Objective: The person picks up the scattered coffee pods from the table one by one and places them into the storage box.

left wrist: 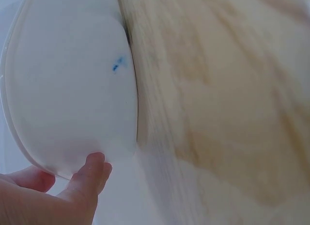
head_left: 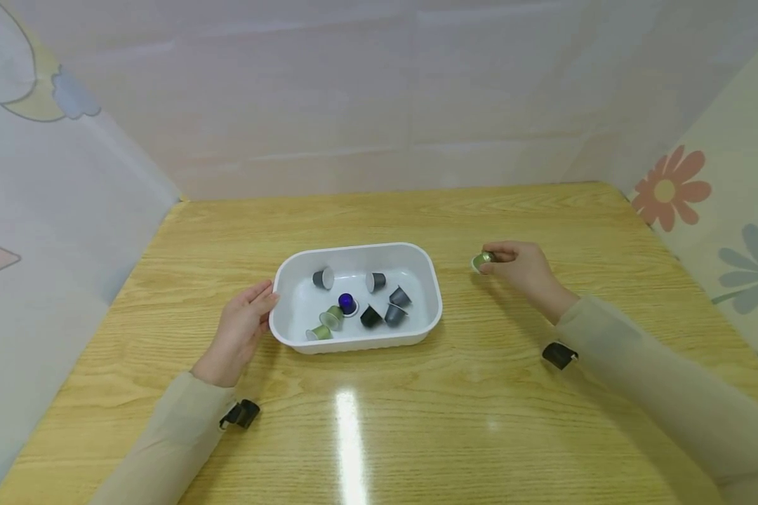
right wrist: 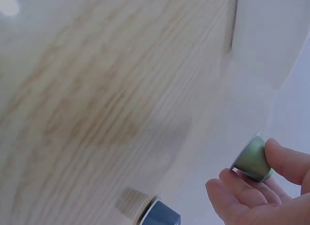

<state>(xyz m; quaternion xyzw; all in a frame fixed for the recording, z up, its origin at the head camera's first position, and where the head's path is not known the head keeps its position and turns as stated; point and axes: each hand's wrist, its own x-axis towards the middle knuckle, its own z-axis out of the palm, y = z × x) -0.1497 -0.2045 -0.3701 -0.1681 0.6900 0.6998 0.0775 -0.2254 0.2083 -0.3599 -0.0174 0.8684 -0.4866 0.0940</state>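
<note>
My right hand [head_left: 523, 270] pinches a green coffee capsule [head_left: 482, 261] between thumb and fingers, to the right of a white tray [head_left: 356, 344]. In the right wrist view the green capsule [right wrist: 253, 159] is tilted. Below it in that view, a dark blue coffee capsule [right wrist: 162, 214] is on the table, partly cut off by the frame edge; the head view does not show it. My left hand [head_left: 240, 326] grips the tray's left end, and the left wrist view has its fingers [left wrist: 93, 172] on the outer wall. Several capsules lie in the tray, among them a purple-blue one [head_left: 347, 304].
The tray stands on a glossy wooden table [head_left: 417, 428]. Also in it are green [head_left: 332, 319], black [head_left: 370, 317] and grey [head_left: 396, 315] capsules. A pale sheet [head_left: 379, 98] hangs behind the table, with printed sheets at both sides. Black clips [head_left: 559, 355] hang at the wrists.
</note>
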